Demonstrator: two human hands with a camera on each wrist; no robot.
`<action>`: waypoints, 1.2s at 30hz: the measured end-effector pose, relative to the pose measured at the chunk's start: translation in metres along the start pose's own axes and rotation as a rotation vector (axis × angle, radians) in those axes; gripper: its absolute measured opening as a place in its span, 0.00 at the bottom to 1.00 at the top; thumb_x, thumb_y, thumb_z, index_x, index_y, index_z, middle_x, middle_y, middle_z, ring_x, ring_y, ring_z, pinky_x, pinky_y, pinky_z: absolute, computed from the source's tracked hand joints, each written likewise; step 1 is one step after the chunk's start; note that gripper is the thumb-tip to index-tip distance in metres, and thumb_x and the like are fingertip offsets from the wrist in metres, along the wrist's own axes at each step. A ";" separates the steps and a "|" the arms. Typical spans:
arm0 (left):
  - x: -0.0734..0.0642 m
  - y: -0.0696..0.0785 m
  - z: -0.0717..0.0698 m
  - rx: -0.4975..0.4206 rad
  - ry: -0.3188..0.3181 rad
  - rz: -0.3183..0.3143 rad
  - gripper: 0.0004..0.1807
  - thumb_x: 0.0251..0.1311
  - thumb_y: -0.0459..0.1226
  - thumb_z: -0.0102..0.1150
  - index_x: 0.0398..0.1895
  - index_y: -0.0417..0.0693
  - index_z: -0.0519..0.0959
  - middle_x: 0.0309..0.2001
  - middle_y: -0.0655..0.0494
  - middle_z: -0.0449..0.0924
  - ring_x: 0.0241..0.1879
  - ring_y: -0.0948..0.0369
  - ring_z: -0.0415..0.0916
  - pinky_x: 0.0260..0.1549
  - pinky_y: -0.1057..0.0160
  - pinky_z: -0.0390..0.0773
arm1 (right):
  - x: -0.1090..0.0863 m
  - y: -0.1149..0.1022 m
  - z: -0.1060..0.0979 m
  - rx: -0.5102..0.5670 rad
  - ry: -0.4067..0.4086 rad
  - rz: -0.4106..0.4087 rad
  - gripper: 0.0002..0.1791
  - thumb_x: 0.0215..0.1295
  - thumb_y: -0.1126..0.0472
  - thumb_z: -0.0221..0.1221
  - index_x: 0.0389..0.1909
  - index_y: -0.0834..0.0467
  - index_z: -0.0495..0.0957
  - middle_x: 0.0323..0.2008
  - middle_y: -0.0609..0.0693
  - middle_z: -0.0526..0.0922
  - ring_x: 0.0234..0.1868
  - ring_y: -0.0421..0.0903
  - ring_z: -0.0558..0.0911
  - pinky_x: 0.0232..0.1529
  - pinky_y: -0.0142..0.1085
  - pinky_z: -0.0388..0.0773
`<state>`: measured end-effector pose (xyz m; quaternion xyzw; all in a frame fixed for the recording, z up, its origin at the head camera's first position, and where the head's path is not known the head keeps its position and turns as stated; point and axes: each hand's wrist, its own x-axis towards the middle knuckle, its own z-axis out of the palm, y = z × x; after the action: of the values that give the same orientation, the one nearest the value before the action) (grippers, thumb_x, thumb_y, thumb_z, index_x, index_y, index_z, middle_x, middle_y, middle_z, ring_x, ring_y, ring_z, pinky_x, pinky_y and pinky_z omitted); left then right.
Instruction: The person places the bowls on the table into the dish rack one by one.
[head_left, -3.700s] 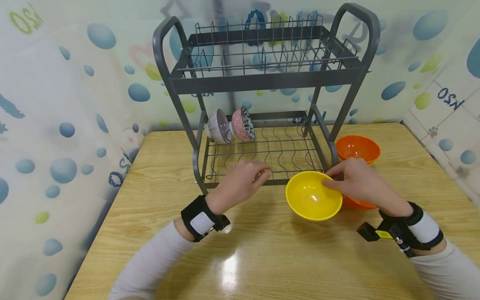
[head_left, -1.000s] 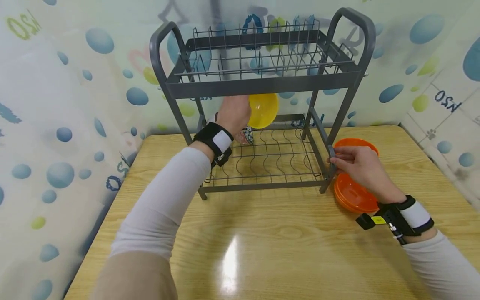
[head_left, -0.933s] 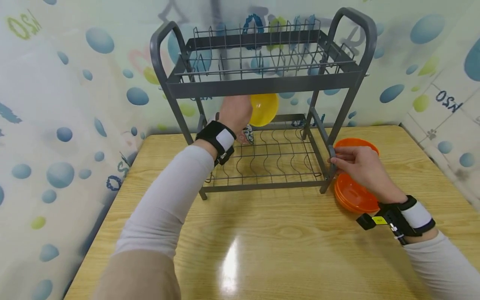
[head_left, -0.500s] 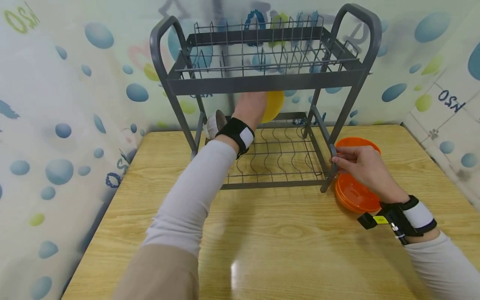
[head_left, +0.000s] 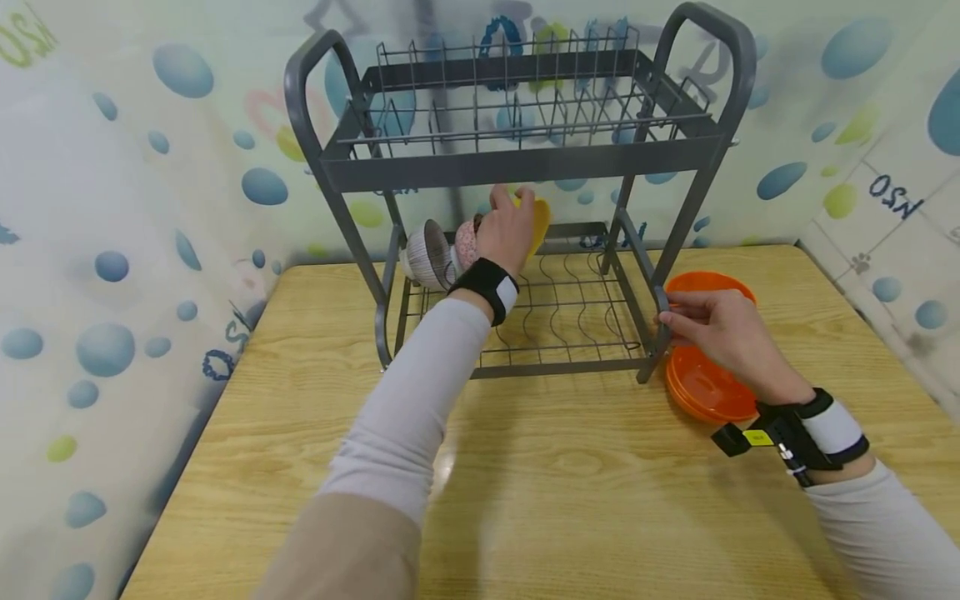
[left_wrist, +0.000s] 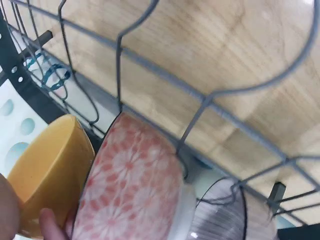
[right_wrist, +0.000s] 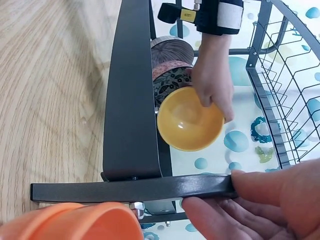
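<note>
My left hand (head_left: 510, 232) reaches into the lower tier of the grey dish rack (head_left: 525, 167) and holds a small yellow bowl (right_wrist: 187, 125) by its rim, between thumb and fingers. The bowl is tipped on its side, just right of a pink flowered bowl (left_wrist: 127, 180). Left of that stands a grey-striped bowl (head_left: 427, 257), also on its side in the wires. My right hand (head_left: 723, 333) pinches the rack's right side rail (right_wrist: 200, 186) with thumb and fingers. In the head view, the left hand and forearm hide part of the pink bowl.
Outside the rack's right side, orange bowls (head_left: 712, 387) are stacked on the wooden table (head_left: 600, 483), and another orange bowl (head_left: 712, 283) sits behind them. Wire slots (head_left: 577, 308) run across the lower tier to the right. A patterned wall stands close behind the rack.
The yellow bowl has passed from my right hand to my left and into the lower tier. Lately it has turned more edge-on and sunk slightly. My right hand has moved onto the rack's rail.
</note>
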<state>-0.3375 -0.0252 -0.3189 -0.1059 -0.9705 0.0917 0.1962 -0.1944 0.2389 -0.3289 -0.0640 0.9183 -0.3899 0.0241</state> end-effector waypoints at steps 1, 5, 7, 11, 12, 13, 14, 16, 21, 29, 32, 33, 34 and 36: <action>-0.001 0.001 0.002 -0.004 0.003 -0.008 0.20 0.73 0.32 0.28 0.65 0.41 0.59 0.48 0.39 0.66 0.13 0.65 0.52 0.13 0.69 0.57 | 0.000 0.000 0.000 -0.001 -0.003 0.001 0.25 0.66 0.55 0.57 0.61 0.63 0.73 0.45 0.62 0.85 0.41 0.48 0.87 0.39 0.35 0.82; -0.004 0.003 0.009 0.019 -0.019 -0.007 0.21 0.73 0.31 0.26 0.66 0.41 0.58 0.49 0.40 0.66 0.13 0.66 0.50 0.12 0.70 0.55 | -0.001 -0.001 0.000 -0.002 -0.008 0.006 0.26 0.66 0.55 0.57 0.62 0.63 0.73 0.46 0.62 0.85 0.41 0.49 0.86 0.40 0.36 0.82; -0.005 0.005 0.010 0.041 -0.036 -0.001 0.22 0.72 0.31 0.26 0.67 0.41 0.57 0.49 0.40 0.66 0.13 0.66 0.49 0.12 0.70 0.54 | -0.001 -0.001 0.001 -0.003 -0.009 0.003 0.26 0.66 0.55 0.57 0.62 0.63 0.72 0.46 0.62 0.85 0.41 0.49 0.86 0.40 0.36 0.82; -0.007 0.007 0.013 0.082 -0.016 0.014 0.22 0.72 0.32 0.26 0.67 0.41 0.57 0.47 0.42 0.66 0.13 0.66 0.47 0.11 0.70 0.53 | 0.000 -0.001 0.001 -0.005 -0.007 -0.003 0.26 0.66 0.55 0.57 0.62 0.62 0.72 0.46 0.62 0.85 0.41 0.49 0.86 0.40 0.36 0.82; -0.007 0.007 0.014 0.085 -0.009 0.016 0.22 0.72 0.31 0.26 0.66 0.41 0.58 0.47 0.42 0.67 0.13 0.66 0.47 0.11 0.70 0.53 | 0.000 -0.001 0.002 -0.004 -0.007 -0.004 0.26 0.66 0.55 0.57 0.63 0.62 0.72 0.46 0.62 0.85 0.41 0.49 0.87 0.40 0.36 0.82; -0.007 0.008 0.014 0.085 0.000 0.018 0.22 0.72 0.31 0.26 0.66 0.41 0.58 0.47 0.43 0.67 0.13 0.66 0.47 0.11 0.70 0.53 | 0.000 -0.001 0.002 -0.002 -0.007 -0.004 0.26 0.66 0.55 0.57 0.63 0.62 0.72 0.46 0.62 0.85 0.41 0.48 0.87 0.40 0.36 0.82; -0.007 0.009 0.015 0.085 0.011 0.020 0.22 0.72 0.31 0.27 0.66 0.41 0.58 0.46 0.43 0.67 0.13 0.66 0.47 0.11 0.70 0.53 | 0.000 -0.001 0.002 0.000 -0.011 -0.006 0.27 0.66 0.55 0.57 0.63 0.63 0.72 0.46 0.63 0.84 0.41 0.49 0.87 0.40 0.36 0.82; -0.007 0.009 0.017 0.087 0.019 0.020 0.22 0.72 0.32 0.28 0.67 0.41 0.58 0.46 0.43 0.67 0.14 0.66 0.47 0.12 0.70 0.54 | 0.000 -0.001 0.001 0.003 -0.018 -0.011 0.28 0.66 0.54 0.57 0.63 0.64 0.71 0.47 0.63 0.84 0.41 0.49 0.86 0.40 0.36 0.82; -0.009 0.013 0.018 0.122 0.021 0.020 0.23 0.72 0.34 0.32 0.68 0.41 0.57 0.47 0.42 0.67 0.17 0.66 0.52 0.13 0.70 0.58 | 0.000 -0.001 0.002 0.008 -0.016 -0.022 0.28 0.66 0.53 0.57 0.63 0.64 0.72 0.46 0.64 0.84 0.40 0.49 0.87 0.39 0.36 0.82; -0.012 0.021 0.016 0.059 0.014 0.005 0.23 0.73 0.38 0.32 0.68 0.43 0.57 0.50 0.40 0.69 0.13 0.66 0.55 0.12 0.69 0.59 | -0.001 0.000 0.002 0.005 -0.005 -0.018 0.26 0.66 0.55 0.57 0.62 0.63 0.73 0.46 0.63 0.85 0.39 0.47 0.87 0.39 0.37 0.82; -0.013 0.023 0.014 0.034 0.007 -0.006 0.24 0.74 0.41 0.33 0.69 0.43 0.57 0.51 0.40 0.68 0.13 0.66 0.54 0.12 0.70 0.59 | -0.002 0.001 0.002 0.017 -0.007 -0.036 0.27 0.66 0.54 0.57 0.62 0.65 0.72 0.46 0.65 0.84 0.39 0.47 0.87 0.38 0.36 0.82; -0.013 0.024 0.014 0.024 0.006 -0.008 0.24 0.74 0.41 0.33 0.69 0.43 0.57 0.51 0.40 0.68 0.13 0.66 0.54 0.12 0.70 0.59 | -0.002 0.001 0.001 0.019 -0.008 -0.042 0.27 0.66 0.54 0.57 0.62 0.66 0.72 0.46 0.65 0.84 0.39 0.47 0.87 0.38 0.36 0.82; -0.014 0.025 0.013 0.018 0.000 -0.012 0.24 0.74 0.41 0.32 0.70 0.43 0.57 0.51 0.40 0.68 0.13 0.67 0.54 0.12 0.70 0.60 | -0.001 0.001 0.001 0.020 -0.007 -0.042 0.28 0.66 0.54 0.57 0.62 0.66 0.71 0.46 0.65 0.84 0.39 0.47 0.87 0.38 0.36 0.82; -0.015 0.026 0.012 0.012 -0.007 -0.021 0.25 0.74 0.41 0.32 0.70 0.43 0.57 0.52 0.40 0.68 0.13 0.67 0.55 0.13 0.70 0.62 | -0.001 0.002 0.001 0.023 -0.012 -0.037 0.28 0.66 0.54 0.57 0.63 0.66 0.71 0.46 0.65 0.84 0.40 0.46 0.87 0.38 0.36 0.82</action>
<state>-0.3247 -0.0055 -0.3406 -0.0943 -0.9716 0.0961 0.1944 -0.1933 0.2393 -0.3309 -0.0831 0.9123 -0.4003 0.0230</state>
